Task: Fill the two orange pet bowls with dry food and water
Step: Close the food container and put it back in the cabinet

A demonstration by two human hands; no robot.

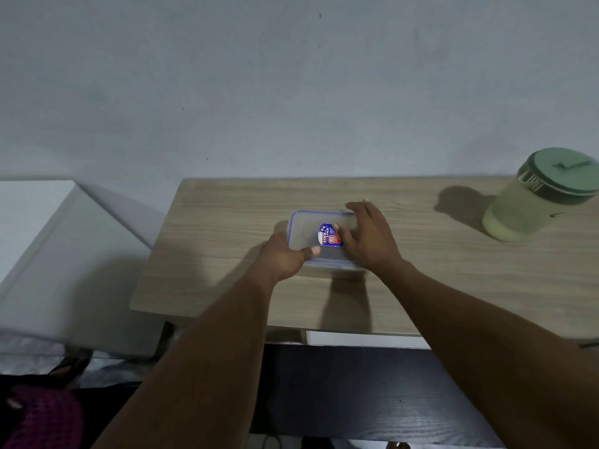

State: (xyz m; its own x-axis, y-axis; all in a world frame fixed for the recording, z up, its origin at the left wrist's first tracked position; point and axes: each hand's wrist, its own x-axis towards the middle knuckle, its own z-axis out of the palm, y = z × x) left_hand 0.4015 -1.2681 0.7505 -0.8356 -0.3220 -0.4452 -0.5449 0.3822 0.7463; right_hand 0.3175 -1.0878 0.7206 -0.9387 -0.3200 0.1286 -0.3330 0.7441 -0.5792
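Both hands grip a clear lidded food container resting on the wooden bench: the left hand clasps its near-left corner with the thumb pressed on the lid, while the right hand lies across the lid's right side, fingers curled over the far edge. A blue-and-red label sits between the two thumbs. Well to the right of the right hand's fingers stands a green lidded jug, untouched.
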